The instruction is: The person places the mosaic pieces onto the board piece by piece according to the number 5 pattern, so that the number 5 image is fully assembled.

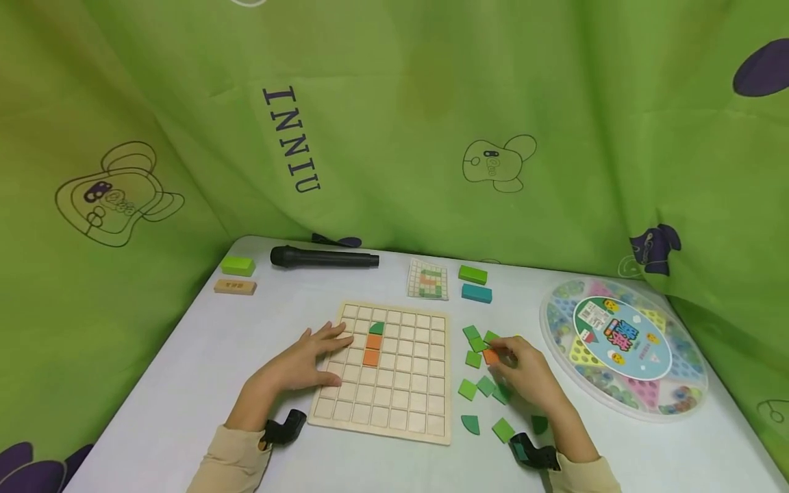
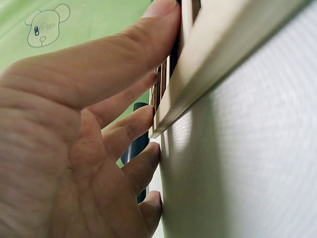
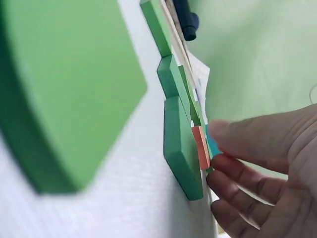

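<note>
A wooden grid board (image 1: 401, 428) lies on the white table. One green quarter-round tile (image 1: 377, 329) and two orange square tiles (image 1: 372, 349) sit in one column of its cells. My left hand (image 1: 302, 363) rests at the board's left edge with fingers spread; in the left wrist view its thumb (image 2: 158, 7) touches the frame. To the right of the board, my right hand (image 1: 527, 370) pinches an orange tile (image 1: 490, 356) among loose green tiles. In the right wrist view, thumb and fingertips are at the edge of that orange tile (image 3: 200, 147).
Several loose green tiles (image 1: 468, 389) lie right of the board. Behind it are a pattern card (image 1: 428, 279), a black microphone (image 1: 327, 258), a green block (image 1: 472, 274), a teal block (image 1: 477, 293) and a wooden block (image 1: 235, 287). A round marble game (image 1: 622, 342) lies far right.
</note>
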`<action>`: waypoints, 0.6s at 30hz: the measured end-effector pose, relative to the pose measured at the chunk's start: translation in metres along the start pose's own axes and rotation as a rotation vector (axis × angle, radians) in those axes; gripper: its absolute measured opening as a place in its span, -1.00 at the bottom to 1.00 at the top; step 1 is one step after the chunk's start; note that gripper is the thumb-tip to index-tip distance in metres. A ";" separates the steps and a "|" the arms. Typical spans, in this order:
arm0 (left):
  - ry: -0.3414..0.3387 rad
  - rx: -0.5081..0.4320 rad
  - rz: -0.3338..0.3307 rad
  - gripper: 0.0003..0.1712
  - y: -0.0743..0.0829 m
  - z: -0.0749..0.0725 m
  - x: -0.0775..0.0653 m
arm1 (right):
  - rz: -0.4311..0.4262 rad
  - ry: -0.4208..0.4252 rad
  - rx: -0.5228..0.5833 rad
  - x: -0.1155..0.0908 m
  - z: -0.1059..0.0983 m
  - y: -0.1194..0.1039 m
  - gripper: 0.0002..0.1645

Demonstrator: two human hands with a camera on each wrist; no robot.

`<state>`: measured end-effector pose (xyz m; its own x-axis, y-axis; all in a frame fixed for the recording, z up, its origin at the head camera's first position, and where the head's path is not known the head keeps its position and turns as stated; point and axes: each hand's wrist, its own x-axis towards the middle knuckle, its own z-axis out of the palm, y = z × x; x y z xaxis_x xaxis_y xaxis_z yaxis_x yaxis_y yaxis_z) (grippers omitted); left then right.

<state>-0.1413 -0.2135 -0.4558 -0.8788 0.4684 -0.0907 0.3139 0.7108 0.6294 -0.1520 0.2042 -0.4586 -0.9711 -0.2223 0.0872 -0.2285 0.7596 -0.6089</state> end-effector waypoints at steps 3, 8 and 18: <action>-0.001 -0.003 -0.007 -0.12 0.000 -0.001 -0.001 | -0.008 -0.005 -0.028 0.001 0.001 0.003 -0.65; 0.003 0.008 -0.004 -0.13 0.000 -0.002 0.000 | -0.026 -0.004 -0.076 0.001 0.000 0.004 -0.71; 0.002 0.006 -0.014 -0.12 -0.001 0.000 0.000 | -0.051 -0.014 0.059 0.005 0.004 -0.024 -0.69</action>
<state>-0.1418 -0.2138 -0.4561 -0.8837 0.4576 -0.0981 0.3037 0.7203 0.6237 -0.1510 0.1823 -0.4461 -0.9571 -0.2684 0.1089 -0.2729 0.7096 -0.6496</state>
